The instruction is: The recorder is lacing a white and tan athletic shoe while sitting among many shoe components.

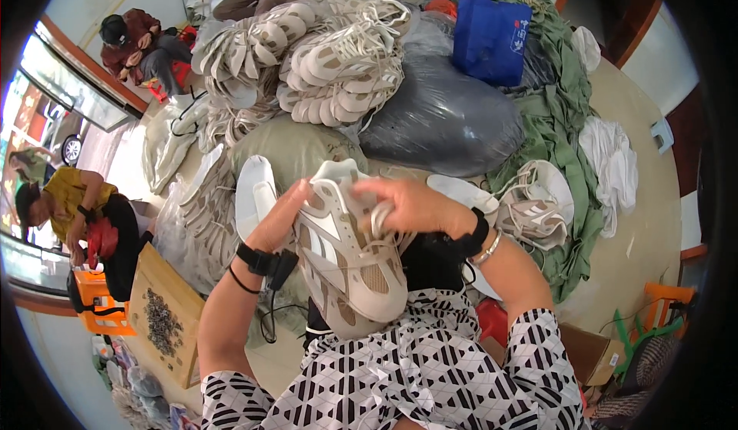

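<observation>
Toe near the patterned shirt [430, 361], a beige-and-white shoe upper [373, 280] seems to have its panels joined; lacing progress is unclear. The left hand [280, 216] grips its edge; the right hand [421, 204] is blurred, its hold uncertain. Beyond, a dark sack [442, 119] and stacked uppers [342, 61] crowd the floor [642, 207]; a co-worker [129, 49] sits farther off.

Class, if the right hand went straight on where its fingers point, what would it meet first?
Probably the collar end of the beige-and-white shoe: the right hand points left towards it. Blur and overlap leave unclear whether they already touch.
</observation>
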### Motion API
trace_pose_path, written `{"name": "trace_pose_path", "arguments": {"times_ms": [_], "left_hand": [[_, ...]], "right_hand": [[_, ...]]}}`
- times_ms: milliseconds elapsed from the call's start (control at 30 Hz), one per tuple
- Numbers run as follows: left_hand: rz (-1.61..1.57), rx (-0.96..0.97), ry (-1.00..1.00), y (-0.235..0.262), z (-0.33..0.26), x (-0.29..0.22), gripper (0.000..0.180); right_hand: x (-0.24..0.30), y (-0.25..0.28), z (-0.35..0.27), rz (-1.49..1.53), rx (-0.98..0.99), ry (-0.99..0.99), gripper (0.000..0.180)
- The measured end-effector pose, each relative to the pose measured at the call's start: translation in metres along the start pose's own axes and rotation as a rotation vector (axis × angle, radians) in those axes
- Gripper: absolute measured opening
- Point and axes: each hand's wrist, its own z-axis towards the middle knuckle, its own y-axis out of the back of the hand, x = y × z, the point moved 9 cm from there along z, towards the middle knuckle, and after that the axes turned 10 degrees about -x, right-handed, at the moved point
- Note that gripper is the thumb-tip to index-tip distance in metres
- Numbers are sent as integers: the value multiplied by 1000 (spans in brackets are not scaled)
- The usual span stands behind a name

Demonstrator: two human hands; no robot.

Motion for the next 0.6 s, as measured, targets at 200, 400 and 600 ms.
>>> {"name": "trace_pose_path", "arguments": {"times_ms": [200,400,600], "left_hand": [[-235,-25,-112,-4,-6,-3,65],[-327,17,-241,3,-11,-3,71],[-330,-214,-246,19,-42,-42,69]], "right_hand": [[-41,23,1,77,-237,-129,43],[-49,6,12,367,-154,-203,18],[-9,16,10,384,-210,-222,13]]}}
